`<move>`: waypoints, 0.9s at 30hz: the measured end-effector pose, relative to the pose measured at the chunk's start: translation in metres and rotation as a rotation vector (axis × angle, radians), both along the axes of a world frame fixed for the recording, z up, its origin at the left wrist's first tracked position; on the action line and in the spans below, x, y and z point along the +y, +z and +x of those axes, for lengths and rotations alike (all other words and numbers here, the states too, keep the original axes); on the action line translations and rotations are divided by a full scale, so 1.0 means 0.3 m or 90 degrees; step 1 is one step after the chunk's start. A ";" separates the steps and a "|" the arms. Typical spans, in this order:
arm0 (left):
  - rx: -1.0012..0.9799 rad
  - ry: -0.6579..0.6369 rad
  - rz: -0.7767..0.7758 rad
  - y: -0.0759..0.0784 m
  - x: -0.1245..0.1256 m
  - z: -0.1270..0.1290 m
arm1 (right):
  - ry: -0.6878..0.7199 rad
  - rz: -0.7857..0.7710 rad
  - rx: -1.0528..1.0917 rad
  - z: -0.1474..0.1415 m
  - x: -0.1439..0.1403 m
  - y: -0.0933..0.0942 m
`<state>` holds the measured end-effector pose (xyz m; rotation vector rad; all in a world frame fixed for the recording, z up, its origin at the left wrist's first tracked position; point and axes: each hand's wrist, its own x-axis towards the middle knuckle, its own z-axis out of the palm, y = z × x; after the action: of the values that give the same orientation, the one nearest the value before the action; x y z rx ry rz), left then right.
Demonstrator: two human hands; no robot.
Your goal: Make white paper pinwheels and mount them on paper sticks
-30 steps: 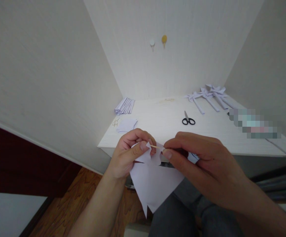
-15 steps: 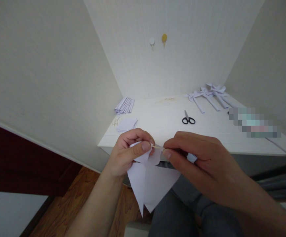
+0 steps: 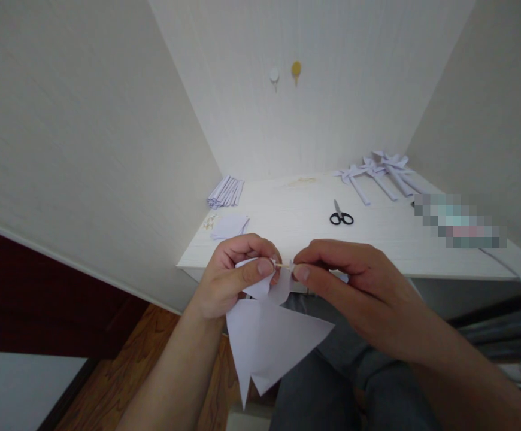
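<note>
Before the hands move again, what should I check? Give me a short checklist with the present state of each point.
1. Left hand pinches folded corners of the paper: ok.
2. Right hand has a grip on the thin stick: ok.
3. Stick passes through all corners: cannot tell, fingers hide it.
4. Paper hangs free, off the desk: ok.
5. Scissors lie apart from both hands: ok.

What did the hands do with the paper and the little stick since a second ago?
The right hand slid a little left along the thin stick, closer to the left hand. The hanging white paper swung, its points now spread lower and wider. Both hands kept their grip on paper and stick. The scissors, folded strips and paper pinwheels on the desk stayed put.
</note>
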<state>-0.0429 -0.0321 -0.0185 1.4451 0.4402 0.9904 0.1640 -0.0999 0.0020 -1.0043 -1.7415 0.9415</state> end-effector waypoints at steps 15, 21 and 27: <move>0.172 0.277 0.449 0.050 0.003 -0.039 | 0.026 -0.011 -0.028 0.004 0.024 -0.019; 0.255 0.249 0.510 0.065 -0.017 -0.058 | 0.007 -0.014 -0.068 -0.003 0.031 -0.023; 0.313 0.242 0.539 0.069 -0.026 -0.061 | 0.007 0.005 -0.110 -0.004 0.037 -0.023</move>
<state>-0.0611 -0.0400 0.0020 2.4595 0.7163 1.1858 0.1629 -0.0889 -0.0050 -1.0988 -1.8932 0.8767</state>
